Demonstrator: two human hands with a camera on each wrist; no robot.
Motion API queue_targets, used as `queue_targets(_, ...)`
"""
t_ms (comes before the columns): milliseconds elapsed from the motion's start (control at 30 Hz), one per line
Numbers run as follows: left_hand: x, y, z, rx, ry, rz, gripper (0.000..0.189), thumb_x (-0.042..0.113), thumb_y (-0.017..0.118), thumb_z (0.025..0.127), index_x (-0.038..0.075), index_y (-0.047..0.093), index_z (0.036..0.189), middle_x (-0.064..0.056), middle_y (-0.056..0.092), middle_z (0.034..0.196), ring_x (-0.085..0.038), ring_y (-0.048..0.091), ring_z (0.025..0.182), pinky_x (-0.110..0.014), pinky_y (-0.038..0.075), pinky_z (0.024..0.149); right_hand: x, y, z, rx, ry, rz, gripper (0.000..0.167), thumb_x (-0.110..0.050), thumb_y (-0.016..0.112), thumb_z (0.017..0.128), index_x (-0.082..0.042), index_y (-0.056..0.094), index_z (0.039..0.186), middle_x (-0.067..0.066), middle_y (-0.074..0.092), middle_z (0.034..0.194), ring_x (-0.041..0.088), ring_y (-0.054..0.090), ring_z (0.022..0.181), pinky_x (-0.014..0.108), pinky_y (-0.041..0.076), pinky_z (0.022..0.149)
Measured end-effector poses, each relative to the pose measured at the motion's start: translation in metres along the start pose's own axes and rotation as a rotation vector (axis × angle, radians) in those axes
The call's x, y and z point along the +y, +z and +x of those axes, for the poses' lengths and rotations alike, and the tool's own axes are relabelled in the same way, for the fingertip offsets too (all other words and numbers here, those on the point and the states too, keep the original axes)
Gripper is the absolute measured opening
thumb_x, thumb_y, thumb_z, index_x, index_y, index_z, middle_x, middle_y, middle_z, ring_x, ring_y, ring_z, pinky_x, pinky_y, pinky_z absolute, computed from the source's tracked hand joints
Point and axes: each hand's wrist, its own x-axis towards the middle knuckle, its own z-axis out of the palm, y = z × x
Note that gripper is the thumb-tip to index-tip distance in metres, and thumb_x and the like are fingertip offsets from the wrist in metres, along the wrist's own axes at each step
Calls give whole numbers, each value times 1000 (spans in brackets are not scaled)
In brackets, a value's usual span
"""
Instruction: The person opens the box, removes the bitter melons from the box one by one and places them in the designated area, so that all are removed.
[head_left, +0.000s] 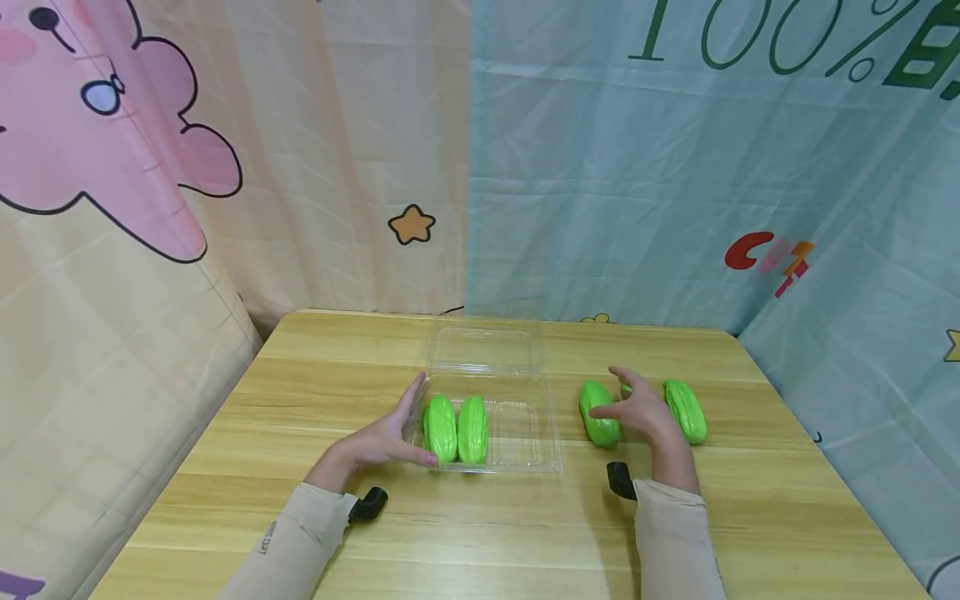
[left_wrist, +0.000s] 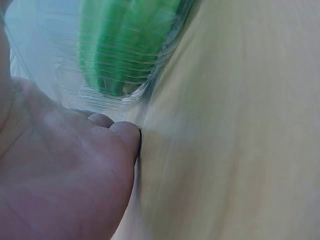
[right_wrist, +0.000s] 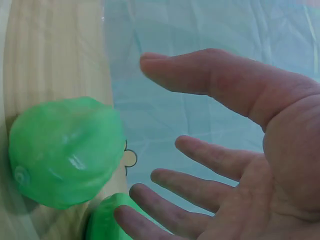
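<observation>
A clear plastic clamshell box [head_left: 525, 437] lies with its lid [head_left: 483, 346] folded back. Two bright green, ridged cucumbers [head_left: 440, 429] [left_wrist: 120, 45] stand side by side in its left part. My left hand [head_left: 382, 437] rests spread along the box's left side, thumb by the front corner. Over on the right, my right hand [head_left: 645, 408] hovers with fingers apart and nothing in its grasp. Below its thumb lies another cucumber [head_left: 598, 417], seen end-on in the right wrist view [right_wrist: 67, 152]. A further cucumber [head_left: 685, 411] lies right of that hand; one more is mostly hidden behind it.
The wooden table [head_left: 487, 542] ends at a back edge just behind the lid. Printed curtains [head_left: 600, 208] hang behind and at both sides. A black wrist mount [head_left: 367, 504] sticks out from each sleeve.
</observation>
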Motion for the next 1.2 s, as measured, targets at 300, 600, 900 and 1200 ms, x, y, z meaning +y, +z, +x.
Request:
queue_targets(300, 0, 0, 1, 10, -8, -4, 139, 16, 88, 78, 27, -26, 156, -9, -22, 165, -31, -13, 151, -50, 2, 120, -16, 0, -4, 83, -88, 64, 99, -25, 82, 86, -7, 20, 161, 22, 18, 164, 46, 24, 145, 62, 37, 108)
queue_targets(600, 0, 0, 1, 11, -2, 0, 139, 15, 88, 78, 23, -27, 156, -10, -22, 165, -32, -13, 151, -51, 2, 120, -34, 14, -9, 46, -251, 324, 100, -25, 88, 80, -16, 28, 160, 13, 30, 161, 37, 32, 145, 55, 38, 111)
queue_targets(900, 0, 0, 0, 7, -4, 6, 139, 15, 88, 78, 28, -27, 156, -10, -22, 165, -31, -14, 151, -50, 2, 120, -47, 35, -7, -73, -318, 408, 95, -15, 87, 80, -16, 32, 158, 14, 36, 158, 37, 40, 140, 54, 45, 105)
queue_targets(1200, -1, 0, 1, 6, 5, 6, 138, 14, 87, 79, 26, -27, 156, -9, -23, 165, -31, -14, 150, -50, 2, 120, -54, 53, -3, -157, -347, 370, 94, -16, 87, 80, -14, 33, 157, 16, 38, 156, 41, 43, 137, 52, 49, 102)
